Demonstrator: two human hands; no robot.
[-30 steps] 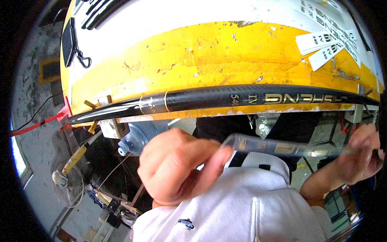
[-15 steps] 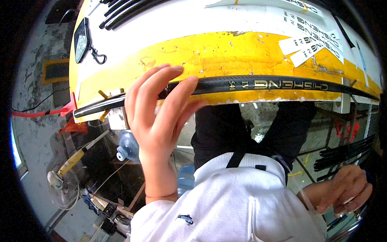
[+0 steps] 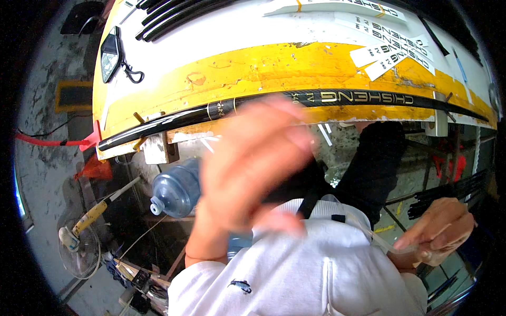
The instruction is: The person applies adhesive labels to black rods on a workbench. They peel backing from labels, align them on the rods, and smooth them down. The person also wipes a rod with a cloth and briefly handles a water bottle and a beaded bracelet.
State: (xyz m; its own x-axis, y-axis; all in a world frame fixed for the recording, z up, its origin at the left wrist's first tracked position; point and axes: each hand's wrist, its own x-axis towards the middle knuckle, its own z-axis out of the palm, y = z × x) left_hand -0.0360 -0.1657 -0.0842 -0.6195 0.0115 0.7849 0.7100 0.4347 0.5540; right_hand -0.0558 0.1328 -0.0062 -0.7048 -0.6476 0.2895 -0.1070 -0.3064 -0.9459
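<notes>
A long glossy black rod with gold lettering (image 3: 369,98), apparently a fishing rod section, lies along the near edge of the table. My left hand (image 3: 253,168) is smeared by motion just nearer than the rod, partly above my lap. Its thumb stands well apart from its fingers, and I see nothing in it; whether the fingertips touch the rod cannot be made out. Down at the right, my right hand (image 3: 440,229) is closed on one end of a clear strip (image 3: 363,227). The strip's other end reaches across the front of my white shirt.
Paper labels (image 3: 392,55), black rods (image 3: 179,16) and a dark phone-like object with a loop (image 3: 110,55) lie on the yellow-and-white table (image 3: 253,66). Below are a blue water bottle (image 3: 176,189), a fan (image 3: 79,242) and more black rods (image 3: 453,192).
My left hand has come off the rod's left part and swung right and toward me. My right hand has moved slightly up and left, and the clear strip shows more plainly.
</notes>
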